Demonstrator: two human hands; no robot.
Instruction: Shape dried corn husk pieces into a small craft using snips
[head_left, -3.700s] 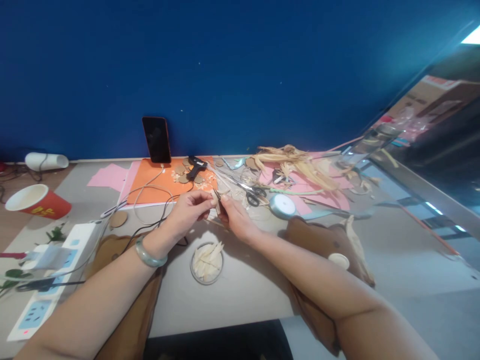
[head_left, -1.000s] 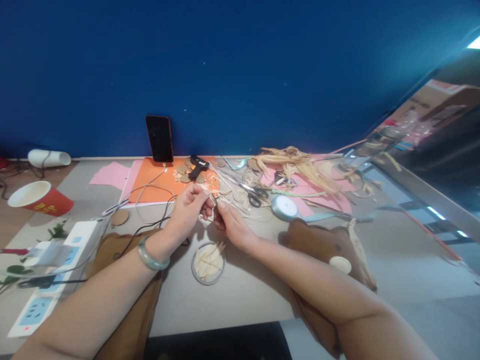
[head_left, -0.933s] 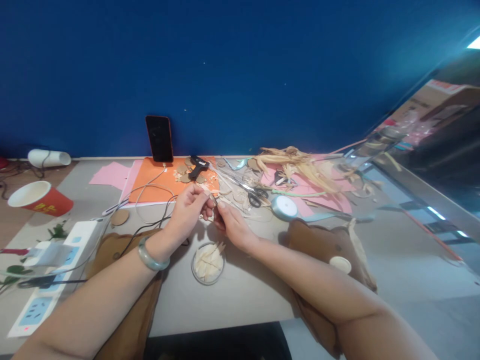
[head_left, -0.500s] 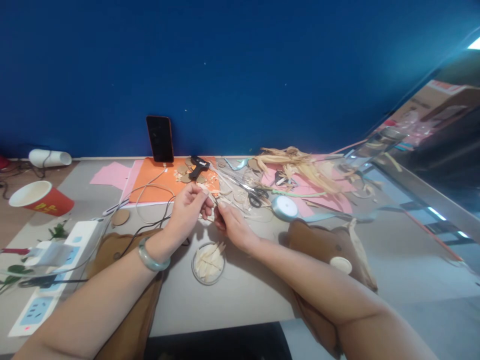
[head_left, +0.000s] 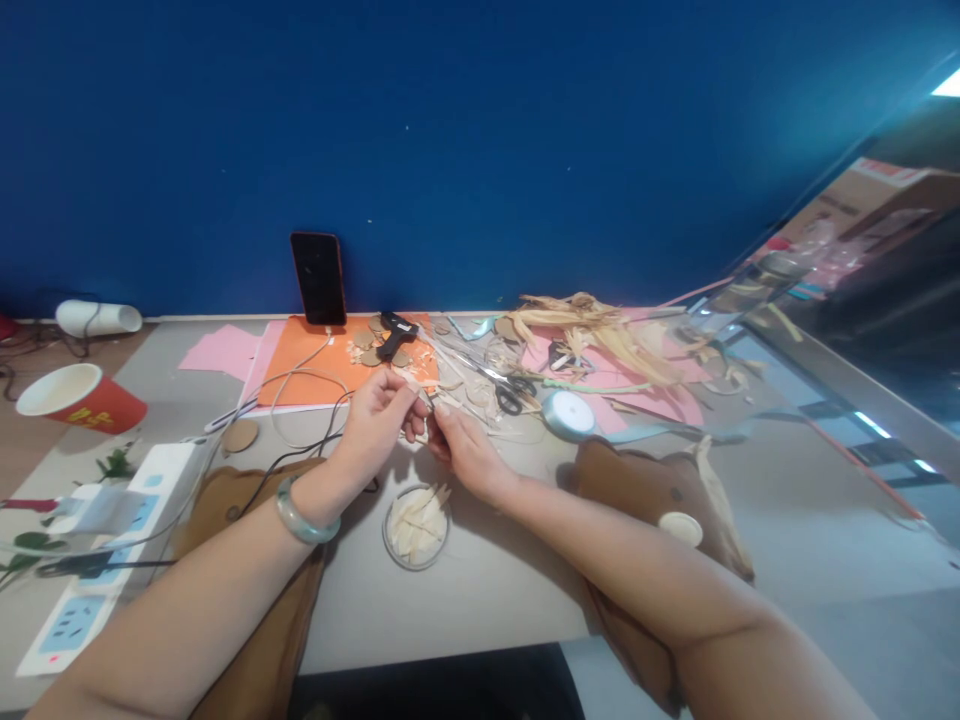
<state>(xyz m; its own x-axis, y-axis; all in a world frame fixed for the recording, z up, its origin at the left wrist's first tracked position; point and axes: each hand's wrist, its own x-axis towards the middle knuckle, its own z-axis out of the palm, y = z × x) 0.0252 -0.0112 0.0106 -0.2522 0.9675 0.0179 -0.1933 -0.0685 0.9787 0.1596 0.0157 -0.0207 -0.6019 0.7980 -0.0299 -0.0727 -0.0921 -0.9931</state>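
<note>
My left hand [head_left: 381, 418] and my right hand [head_left: 466, 448] meet above the middle of the table, fingertips nearly touching. Both are closed in a pinch. Something small and pale shows at the left fingertips, and a bit of something dark at the right ones; neither is clear enough to name. Just below the hands stands a small round dish [head_left: 417, 528] of pale, dry, cut strips. Beyond them lie a black glue gun [head_left: 397, 336] on orange paper [head_left: 296, 372] and black-handled scissors [head_left: 511, 394] among scraps.
A ribbon spool [head_left: 570, 414] and dried husks [head_left: 585, 318] lie to the right. A phone [head_left: 319, 280] leans on the blue wall. At left are a power strip [head_left: 150, 490], cables and a red paper cup [head_left: 82, 398]. Brown cushions [head_left: 622, 480] lie under both forearms.
Hardly anything differs. Both hands keep their pinch at the same spot, with only a slight shift of the fingers and the view.
</note>
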